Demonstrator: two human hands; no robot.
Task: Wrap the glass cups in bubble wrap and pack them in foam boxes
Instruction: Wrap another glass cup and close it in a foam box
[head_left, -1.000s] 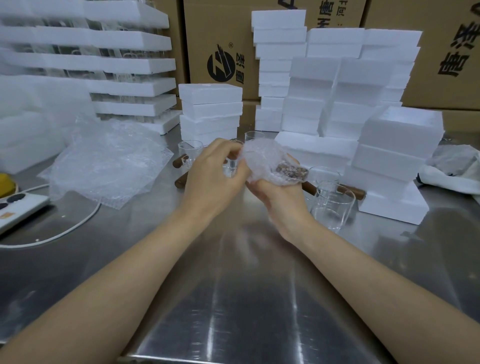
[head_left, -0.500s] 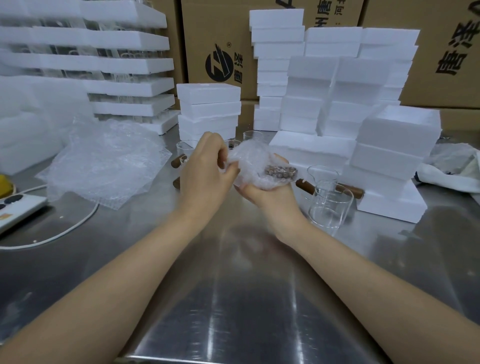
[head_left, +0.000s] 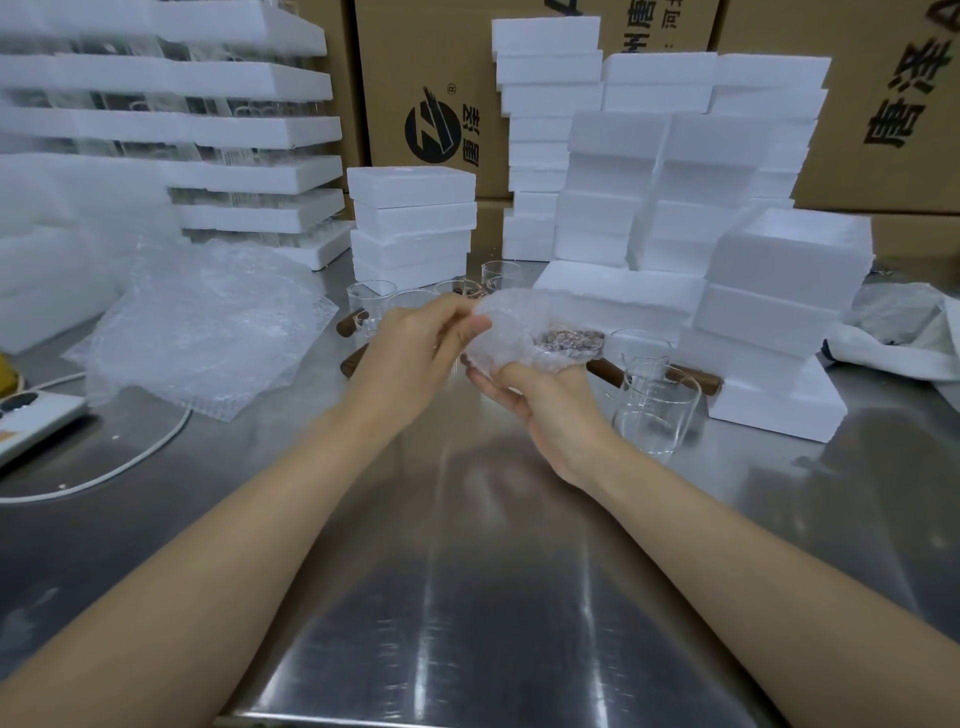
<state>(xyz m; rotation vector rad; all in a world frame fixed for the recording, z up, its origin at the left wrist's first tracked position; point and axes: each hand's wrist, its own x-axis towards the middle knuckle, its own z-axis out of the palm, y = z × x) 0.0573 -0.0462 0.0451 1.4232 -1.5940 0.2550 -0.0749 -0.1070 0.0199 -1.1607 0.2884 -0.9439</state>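
Holding the half-wrapped cup (head_left: 540, 340) above the steel table (head_left: 467, 597), I have both hands closed on it. My right hand (head_left: 540, 400) cups the bundle from beneath, thumb pressed against the wrap; my left hand (head_left: 415, 353) pinches the loose edge of bubble wrap at the bundle's 9 o'clock side. The bundle's long axis runs roughly 9 to 3 o'clock, with the wooden handle (head_left: 571, 340) showing through the wrap at the 3 o'clock end, nearer my right hand. I judge the next move is folding that loose edge over, so the left hand does the work while the right steadies.

At 3 o'clock of the right hand, just beside it, stand two bare glass cups (head_left: 654, 405); they are what I could knock if the bundle swings right. More cups (head_left: 371, 301) wait at 12 o'clock behind my hands. Spare bubble wrap sheets (head_left: 208, 332) lie at 9 o'clock, well apart. Foam boxes (head_left: 779, 291) are stacked at 2 o'clock, and another stack (head_left: 413, 223) at 12 o'clock; I cannot tell which is open to receive the bundle. Cardboard cartons (head_left: 431, 78) back everything.
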